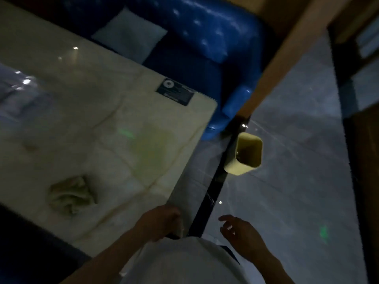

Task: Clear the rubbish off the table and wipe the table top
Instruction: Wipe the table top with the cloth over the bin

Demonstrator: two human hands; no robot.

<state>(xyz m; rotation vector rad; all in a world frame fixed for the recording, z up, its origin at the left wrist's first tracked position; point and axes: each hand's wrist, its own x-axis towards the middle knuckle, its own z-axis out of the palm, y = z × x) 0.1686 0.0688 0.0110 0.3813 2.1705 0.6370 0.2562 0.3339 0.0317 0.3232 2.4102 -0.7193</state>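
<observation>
A glossy cream marble table top (pixel 86 124) fills the left of the head view. A crumpled greyish cloth (pixel 70 193) lies on it near the front edge. My left hand (pixel 162 222) sits at the table's near right edge, fingers curled around something small and pale that I cannot make out. My right hand (pixel 240 230) hovers over the floor to the right, fingers spread and empty. A small yellow bin (pixel 246 153) stands on the floor beyond my right hand, its mouth facing up.
A blue padded sofa (pixel 205 48) with a pale cushion (pixel 131 37) lines the table's far side. A black sticker (pixel 175 94) sits near the table's far corner. A wooden post (pixel 287 54) rises beside the bin. Grey tiled floor (pixel 297 160) spreads right.
</observation>
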